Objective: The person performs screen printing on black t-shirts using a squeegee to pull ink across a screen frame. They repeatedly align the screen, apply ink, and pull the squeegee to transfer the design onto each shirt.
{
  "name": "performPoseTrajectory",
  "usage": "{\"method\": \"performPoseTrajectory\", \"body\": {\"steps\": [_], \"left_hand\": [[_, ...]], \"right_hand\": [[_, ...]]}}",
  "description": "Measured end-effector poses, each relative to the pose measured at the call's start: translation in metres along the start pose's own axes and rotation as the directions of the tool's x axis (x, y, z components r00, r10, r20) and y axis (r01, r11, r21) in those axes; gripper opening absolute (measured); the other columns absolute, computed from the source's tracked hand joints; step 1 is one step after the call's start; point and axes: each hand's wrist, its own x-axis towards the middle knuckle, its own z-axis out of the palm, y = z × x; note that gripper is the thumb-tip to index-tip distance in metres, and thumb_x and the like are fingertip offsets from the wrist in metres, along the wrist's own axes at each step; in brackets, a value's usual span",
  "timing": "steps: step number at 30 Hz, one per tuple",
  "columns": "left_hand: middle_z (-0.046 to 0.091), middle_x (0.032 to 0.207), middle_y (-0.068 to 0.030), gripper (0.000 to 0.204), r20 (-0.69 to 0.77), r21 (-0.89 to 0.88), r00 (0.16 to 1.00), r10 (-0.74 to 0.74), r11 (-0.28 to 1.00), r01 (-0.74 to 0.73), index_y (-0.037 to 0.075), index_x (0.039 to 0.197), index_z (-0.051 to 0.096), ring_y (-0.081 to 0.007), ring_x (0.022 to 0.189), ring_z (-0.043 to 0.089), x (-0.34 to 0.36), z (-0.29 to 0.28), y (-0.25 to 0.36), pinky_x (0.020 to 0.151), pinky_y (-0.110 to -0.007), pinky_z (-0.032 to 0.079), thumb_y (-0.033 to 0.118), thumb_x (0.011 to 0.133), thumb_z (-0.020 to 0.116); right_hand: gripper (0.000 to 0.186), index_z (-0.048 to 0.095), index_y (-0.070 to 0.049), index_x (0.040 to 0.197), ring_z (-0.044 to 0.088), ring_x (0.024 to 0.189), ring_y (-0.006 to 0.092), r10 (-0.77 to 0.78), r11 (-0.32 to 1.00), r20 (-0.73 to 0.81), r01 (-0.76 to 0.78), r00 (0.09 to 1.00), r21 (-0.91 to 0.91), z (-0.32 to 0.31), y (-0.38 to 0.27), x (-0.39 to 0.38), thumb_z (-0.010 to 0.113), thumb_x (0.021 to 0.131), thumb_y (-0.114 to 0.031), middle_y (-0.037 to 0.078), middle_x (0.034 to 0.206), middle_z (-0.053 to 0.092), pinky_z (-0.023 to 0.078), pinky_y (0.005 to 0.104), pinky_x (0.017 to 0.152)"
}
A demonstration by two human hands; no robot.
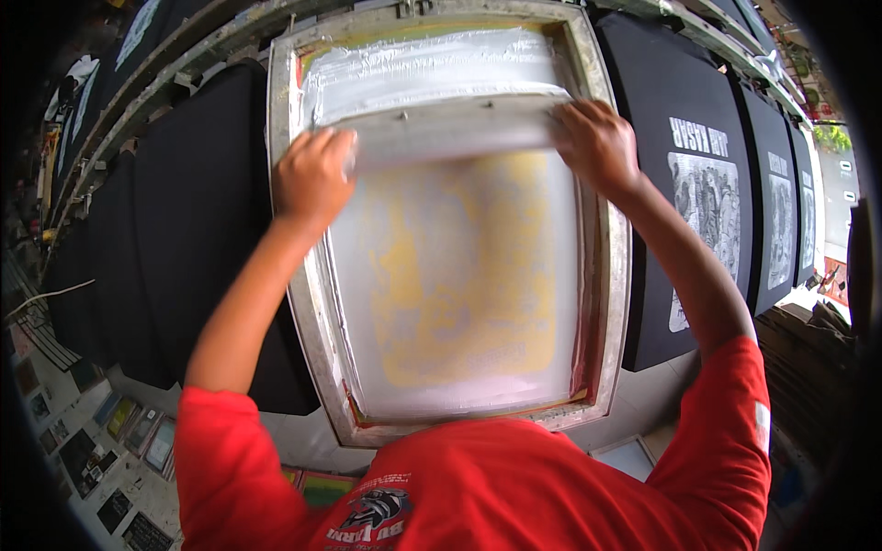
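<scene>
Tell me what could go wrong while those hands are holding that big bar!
The left hand and right hand grip opposite ends of the wide bar. If one pushes harder, the white paste might spread unevenly.

The paste lies thick just beyond the bar, so fingers could get messy.

The right hand is close to the side of the frame in this view, so its knuckles might bump it.

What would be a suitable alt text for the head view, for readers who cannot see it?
A person's left hand and right hand grip a long squeegee across a framed printing screen, with white paste beyond it; the person's red shirt fills the foreground. Black panels flank the screen, those on the right bearing white prints.
</scene>
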Motion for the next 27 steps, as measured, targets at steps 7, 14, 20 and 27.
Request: {"method": "performPoseTrajectory", "body": {"steps": [7, 14, 20, 27], "left_hand": [[0.07, 0.088, -0.0191, 0.034, 0.197, -0.177, 0.98, 0.032, 0.984, 0.003, 0.009, 0.1, 0.071, -0.0361, 0.084, 0.068, 0.098, -0.054, -0.036, 0.075, -0.043, 0.055, 0.02, 0.069, 0.077], [0.071, 0.087, -0.0159, 0.024, 0.206, -0.171, 0.977, -0.047, 0.982, 0.084, 0.009, 0.096, 0.071, -0.035, 0.079, 0.069, -0.042, -0.141, 0.045, 0.071, -0.043, 0.056, 0.018, 0.073, 0.074], [0.069, 0.096, -0.0107, 0.037, 0.225, -0.277, 0.974, -0.008, 0.958, 0.071, 0.008, 0.096, 0.07, -0.0298, 0.094, 0.065, -0.24, -0.169, 0.13, 0.08, -0.041, 0.054, 0.002, 0.059, 0.074], [0.069, 0.092, -0.0074, 0.03, 0.167, -0.283, 0.986, -0.019, 0.957, 0.066, 0.006, 0.092, 0.069, -0.0257, 0.088, 0.066, -0.328, -0.142, 0.165, 0.077, -0.037, 0.054, -0.002, 0.064, 0.066]], "right_hand": [[0.027, 0.067, -0.006, 0.09, 0.067, 0.083, 0.0351, 0.098, 0.994, 0.275, -0.082, 0.956, -0.067, -0.05, 0.02, 0.093, 0.073, 0.073, -0.027, 0.014, 0.083, 0.069, 0.055, 0.0452, 0.075], [0.026, 0.072, -0.01, 0.093, 0.069, 0.078, 0.0316, 0.206, 0.978, 0.351, -0.204, 0.913, -0.045, -0.14, -0.073, -0.028, 0.076, 0.076, -0.028, 0.012, 0.083, 0.071, 0.056, 0.0419, 0.074], [0.016, 0.065, -0.011, 0.084, 0.066, 0.077, 0.027, 0.173, 0.982, 0.295, -0.188, 0.94, 0.026, -0.176, -0.191, -0.22, 0.067, 0.068, -0.009, 0.006, 0.081, 0.066, 0.056, 0.0387, 0.062], [0.019, 0.066, -0.009, 0.087, 0.066, 0.085, 0.0212, 0.208, 0.973, 0.136, -0.219, 0.969, 0.072, -0.147, -0.242, -0.308, 0.065, 0.068, -0.004, 0.001, 0.091, 0.068, 0.055, 0.0343, 0.069]]}}
